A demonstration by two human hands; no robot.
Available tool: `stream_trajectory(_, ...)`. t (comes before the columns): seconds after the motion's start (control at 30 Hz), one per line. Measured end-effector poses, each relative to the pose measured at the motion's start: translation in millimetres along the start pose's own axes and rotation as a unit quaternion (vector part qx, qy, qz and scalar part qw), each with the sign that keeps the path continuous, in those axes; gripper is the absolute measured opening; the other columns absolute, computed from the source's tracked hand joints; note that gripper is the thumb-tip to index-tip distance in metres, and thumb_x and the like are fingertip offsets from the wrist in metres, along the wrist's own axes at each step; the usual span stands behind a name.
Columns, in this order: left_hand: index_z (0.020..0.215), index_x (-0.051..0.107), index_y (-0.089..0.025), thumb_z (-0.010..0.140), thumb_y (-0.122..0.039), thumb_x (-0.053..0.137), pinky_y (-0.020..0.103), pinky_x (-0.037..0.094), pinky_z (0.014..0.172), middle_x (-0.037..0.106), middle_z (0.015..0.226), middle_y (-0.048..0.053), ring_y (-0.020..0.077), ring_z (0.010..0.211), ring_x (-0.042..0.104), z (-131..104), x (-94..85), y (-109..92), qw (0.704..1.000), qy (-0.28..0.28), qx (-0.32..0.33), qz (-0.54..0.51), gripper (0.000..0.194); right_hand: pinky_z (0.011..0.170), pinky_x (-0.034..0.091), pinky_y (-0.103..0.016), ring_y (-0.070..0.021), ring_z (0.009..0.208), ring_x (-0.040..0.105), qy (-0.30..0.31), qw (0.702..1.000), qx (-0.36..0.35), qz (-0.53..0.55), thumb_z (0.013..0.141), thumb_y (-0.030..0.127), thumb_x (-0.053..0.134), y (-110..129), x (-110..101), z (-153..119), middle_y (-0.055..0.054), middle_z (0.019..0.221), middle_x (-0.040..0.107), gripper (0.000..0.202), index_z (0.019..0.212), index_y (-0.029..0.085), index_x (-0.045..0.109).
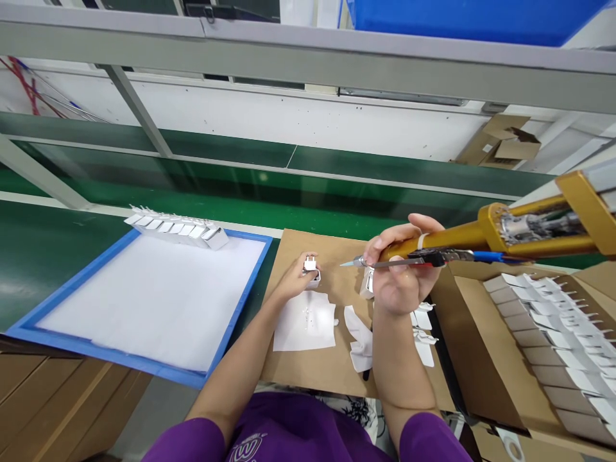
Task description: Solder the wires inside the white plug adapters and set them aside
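My left hand (294, 280) is closed around a small white plug adapter (310, 264) with two prongs pointing up, over the brown work surface. To the right, my right hand (402, 269) is raised and wrapped round a gold pen-like tool (457, 237); its pale pointed tip aims left toward the adapter, apart from it. A slim dark tool with a blue end (488, 256) lies along the gold one, also in that grip. Just below my left hand is a white sheet (304, 330) with tiny bits on it. A small white box (367, 284) stands partly hidden behind my right hand.
A blue-framed white tray (158, 301) lies left, with a row of white boxes (176, 229) at its far edge. Crumpled white cloth (360, 340) is on the brown board (337, 378). At right, a carton (486, 346) holds several white boxes. A grey rail (289, 58) crosses overhead.
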State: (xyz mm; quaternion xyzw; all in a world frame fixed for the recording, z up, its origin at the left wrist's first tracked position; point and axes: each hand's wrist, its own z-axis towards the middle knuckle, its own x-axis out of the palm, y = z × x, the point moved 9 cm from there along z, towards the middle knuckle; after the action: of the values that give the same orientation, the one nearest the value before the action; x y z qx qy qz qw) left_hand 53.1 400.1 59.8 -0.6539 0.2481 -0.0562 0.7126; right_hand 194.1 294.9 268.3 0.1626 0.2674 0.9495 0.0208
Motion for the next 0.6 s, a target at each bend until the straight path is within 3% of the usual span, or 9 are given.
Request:
stream_trajectory(0.1, 0.135, 0.046, -0.026, 0.078, -0.023, 0.058, 0.047, 0.033, 0.106, 0.066, 0.116, 0.005, 0.0287, 0.12, 0.051, -9, -1.2, -15, 0.99, 0.022, 0.035, 0.137, 0.058, 0.046, 0.04, -0.026, -0.0104, 0.051, 0.049, -0.001, 1.0, 0.0, 0.005, 0.079, 0.031, 0.066, 0, 0, 0, 0.003, 0.078, 0.061, 0.036, 0.114, 0.029, 0.06)
stream_trajectory(0.23, 0.147, 0.032, -0.025, 0.081, -0.038, 0.065, 0.049, 0.03, 0.104, 0.055, 0.136, 0.013, 0.035, 0.126, 0.045, -18, 6.9, -20, 0.967, 0.058, 0.051, 0.242, 0.076, 0.045, 0.04, -0.026, -0.0108, 0.051, 0.049, 0.004, 1.0, -0.003, 0.011, 0.079, 0.03, 0.064, 0, 0, 1, 0.003, 0.078, 0.061, 0.036, 0.115, 0.029, 0.06)
stream_trajectory(0.37, 0.147, 0.032, -0.023, 0.09, -0.032, 0.056, 0.044, 0.033, 0.101, 0.058, 0.133, 0.013, 0.0313, 0.124, 0.048, -19, 16.0, -19, 0.941, 0.047, 0.059, 0.329, 0.063, 0.044, 0.039, -0.026, -0.0114, 0.05, 0.049, -0.002, 1.0, -0.003, 0.013, 0.079, 0.029, 0.065, -1, -2, 1, 0.003, 0.078, 0.061, 0.036, 0.115, 0.029, 0.061)
stream_trajectory(0.6, 0.129, 0.055, -0.015, 0.091, -0.028, 0.052, 0.042, 0.042, 0.091, 0.069, 0.105, 0.015, 0.0301, 0.102, 0.062, -21, 22.9, -33, 0.91, 0.025, 0.069, 0.409, 0.041, 0.047, 0.043, -0.026, -0.0116, 0.054, 0.051, -0.005, 1.0, 0.007, 0.017, 0.08, 0.029, 0.066, -3, -3, 1, 0.002, 0.078, 0.061, 0.036, 0.116, 0.028, 0.061)
